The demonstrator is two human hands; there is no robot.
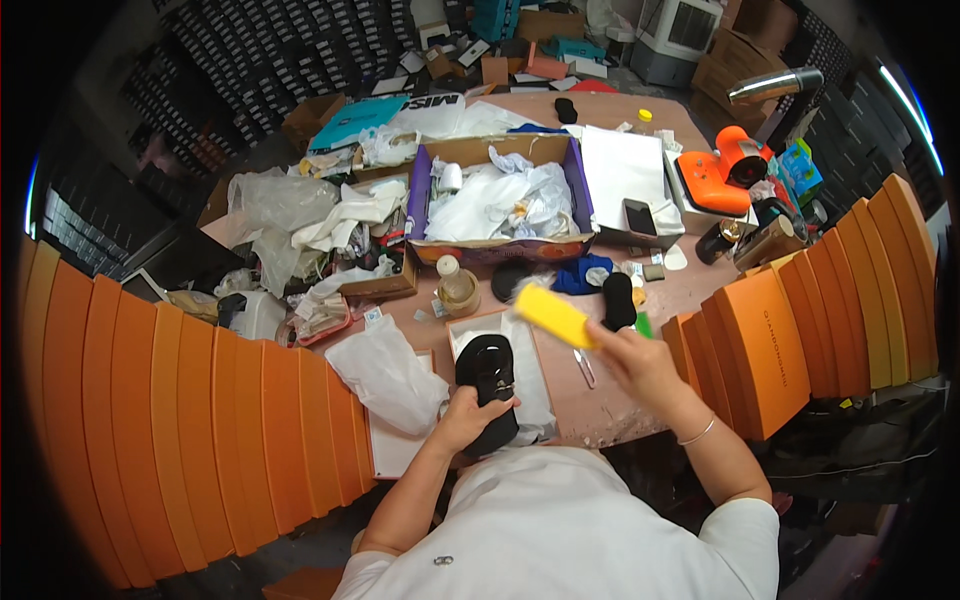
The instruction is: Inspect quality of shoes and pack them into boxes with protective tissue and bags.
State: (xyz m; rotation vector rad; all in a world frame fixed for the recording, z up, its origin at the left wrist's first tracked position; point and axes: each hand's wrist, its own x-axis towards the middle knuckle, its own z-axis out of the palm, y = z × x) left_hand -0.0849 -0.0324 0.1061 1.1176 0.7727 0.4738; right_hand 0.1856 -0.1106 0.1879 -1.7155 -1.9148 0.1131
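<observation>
My left hand (467, 418) is closed around a black shoe (490, 362), thumb across its opening, holding it just in front of my body. Raised to the right of the shoe, my right hand (640, 368) grips one end of a yellow brush (553, 316). A pale, blurred fringe shows along the brush's far end; brush and shoe are apart. Beneath the shoe lies an open shoe box (535, 375) lined with white paper. To its left, crumpled white tissue paper (385, 370) rests over a box lid (400, 447).
Rows of orange boxes (225, 420) flank me on the left, and more orange boxes (765, 345) on the right. Ahead stand a purple carton (415, 205) of crumpled paper, a jar (457, 290), black cloth items (618, 300), a phone (638, 215) and an orange device (715, 175). Tweezers (585, 368) lie nearby.
</observation>
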